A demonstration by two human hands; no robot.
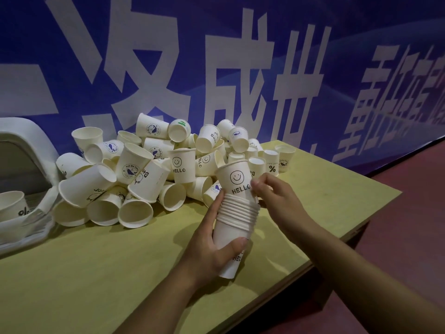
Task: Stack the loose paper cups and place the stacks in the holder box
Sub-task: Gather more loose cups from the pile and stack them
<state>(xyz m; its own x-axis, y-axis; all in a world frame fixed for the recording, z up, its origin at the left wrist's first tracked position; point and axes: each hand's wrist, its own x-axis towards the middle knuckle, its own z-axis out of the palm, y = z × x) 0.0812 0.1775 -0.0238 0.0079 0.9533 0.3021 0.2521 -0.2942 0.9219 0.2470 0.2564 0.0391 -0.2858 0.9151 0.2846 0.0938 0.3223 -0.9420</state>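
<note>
Left hand wrapped round the stack low down, right hand pinching the top cup beside its rim, pile just beyond: light, thin-walled, easily crushed, best gripped gently near rims.

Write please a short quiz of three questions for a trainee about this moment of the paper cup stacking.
1. True or false: the left hand grips the stack of cups near its lower end.
2. What does the right hand touch? A) the top cup of the stack, B) the holder box, C) the table
3. Which word is printed under the smiling face on the top cup?

Key:
1. True.
2. A; its fingers pinch that cup at the side.
3. HELLO.

Note: the pile of loose cups lies behind the stack, and the holder box is at the left edge.
</note>
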